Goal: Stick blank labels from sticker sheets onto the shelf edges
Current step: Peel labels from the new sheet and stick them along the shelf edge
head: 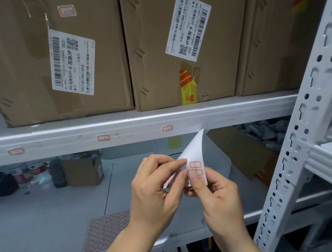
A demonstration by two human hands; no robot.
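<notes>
Head view: left hand (pixel 155 184) and right hand (pixel 215 192) pinch sticker sheet (pixel 195 161); boxes read "4-高新JP".

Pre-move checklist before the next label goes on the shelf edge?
1. Sticker sheet held by left hand and right hand: ok.
2. Labels left on the sheet: ok, red-bordered ones visible.
3. One label peeled free: cannot tell, fingers cover it.
4. Bare shelf edge right of the stuck label: ok.
5. Spare sheet on the lower shelf: ok.
</notes>
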